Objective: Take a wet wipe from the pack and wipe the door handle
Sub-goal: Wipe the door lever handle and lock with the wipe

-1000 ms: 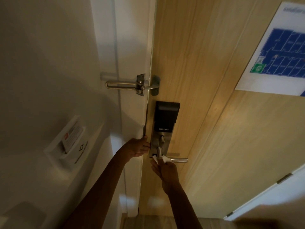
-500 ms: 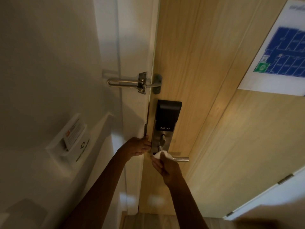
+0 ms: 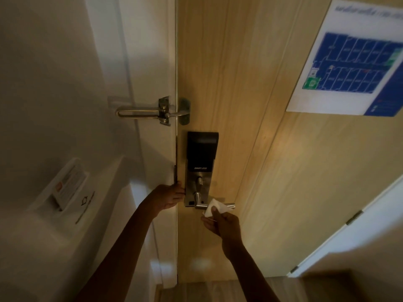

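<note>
A silver lever door handle [image 3: 200, 205] sticks out to the right from a black and steel smart lock [image 3: 201, 158] on a wooden door [image 3: 239, 105]. My right hand [image 3: 222, 223] pinches a white wet wipe [image 3: 214, 209] and presses it over the middle of the lever, hiding part of it. My left hand [image 3: 168, 197] grips the door's edge just left of the lock plate. No wipe pack shows in this view.
A metal swing-bar guard [image 3: 152, 112] bridges the white frame [image 3: 148, 62] and the door above the lock. A white card holder [image 3: 67, 188] is fixed on the left wall. A blue floor-plan sign [image 3: 353, 59] hangs upper right; a hinged white panel [image 3: 353, 223] stands at right.
My right hand has slid the wipe to the right along the lever, from its base near the lock plate to its middle. My left hand stays on the door edge.
</note>
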A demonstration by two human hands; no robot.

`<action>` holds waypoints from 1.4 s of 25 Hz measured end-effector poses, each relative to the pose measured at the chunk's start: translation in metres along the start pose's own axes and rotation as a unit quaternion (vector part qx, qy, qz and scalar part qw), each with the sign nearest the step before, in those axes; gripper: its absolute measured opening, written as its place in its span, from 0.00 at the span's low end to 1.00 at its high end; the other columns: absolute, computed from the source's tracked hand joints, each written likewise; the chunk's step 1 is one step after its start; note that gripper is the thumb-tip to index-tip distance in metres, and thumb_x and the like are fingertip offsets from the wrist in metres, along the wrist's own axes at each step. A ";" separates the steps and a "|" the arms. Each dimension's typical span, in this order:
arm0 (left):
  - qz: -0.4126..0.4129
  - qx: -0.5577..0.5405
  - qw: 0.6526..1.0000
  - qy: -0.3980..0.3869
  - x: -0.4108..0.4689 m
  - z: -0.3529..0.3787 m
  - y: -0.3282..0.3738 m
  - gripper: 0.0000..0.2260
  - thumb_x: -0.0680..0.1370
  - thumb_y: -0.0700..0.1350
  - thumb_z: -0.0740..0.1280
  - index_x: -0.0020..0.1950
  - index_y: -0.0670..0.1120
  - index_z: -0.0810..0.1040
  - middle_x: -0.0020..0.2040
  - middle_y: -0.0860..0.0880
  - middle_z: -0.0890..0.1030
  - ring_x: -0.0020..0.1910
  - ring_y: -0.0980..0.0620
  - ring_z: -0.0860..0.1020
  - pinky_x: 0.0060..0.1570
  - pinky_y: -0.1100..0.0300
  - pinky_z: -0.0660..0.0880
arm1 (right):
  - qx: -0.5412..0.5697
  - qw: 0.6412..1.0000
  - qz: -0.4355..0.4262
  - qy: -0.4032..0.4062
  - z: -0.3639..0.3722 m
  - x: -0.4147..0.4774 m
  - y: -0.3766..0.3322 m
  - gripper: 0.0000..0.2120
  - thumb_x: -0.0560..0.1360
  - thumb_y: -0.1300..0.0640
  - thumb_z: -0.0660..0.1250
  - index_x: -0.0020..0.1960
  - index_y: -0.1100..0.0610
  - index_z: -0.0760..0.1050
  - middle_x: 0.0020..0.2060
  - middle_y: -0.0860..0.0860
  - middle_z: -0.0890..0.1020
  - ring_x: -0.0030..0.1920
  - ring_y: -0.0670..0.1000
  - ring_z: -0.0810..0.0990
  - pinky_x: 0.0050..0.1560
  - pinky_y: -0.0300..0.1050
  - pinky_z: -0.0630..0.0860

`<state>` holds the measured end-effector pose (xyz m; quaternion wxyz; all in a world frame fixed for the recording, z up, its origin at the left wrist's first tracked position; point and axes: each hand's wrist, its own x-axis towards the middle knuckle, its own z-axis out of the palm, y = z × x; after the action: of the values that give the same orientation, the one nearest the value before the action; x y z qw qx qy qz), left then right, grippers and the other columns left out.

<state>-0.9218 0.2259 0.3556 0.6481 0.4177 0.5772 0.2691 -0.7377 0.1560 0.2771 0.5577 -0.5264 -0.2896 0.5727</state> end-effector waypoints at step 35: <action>0.160 0.254 0.926 0.228 -0.050 0.245 -0.030 0.25 0.80 0.56 0.59 0.71 0.41 0.69 0.69 0.43 0.73 0.68 0.45 0.72 0.65 0.54 0.68 | -0.309 0.922 -0.121 0.199 -0.250 -0.033 -0.120 0.12 0.73 0.54 0.71 0.32 0.51 0.75 0.32 0.56 0.85 0.33 0.55 0.85 0.41 0.59 0.83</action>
<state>-0.6973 0.1127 0.3528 0.3200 0.5825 0.6835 0.3018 -0.4725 0.0867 0.3267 0.4792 -0.7365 -0.3965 0.2661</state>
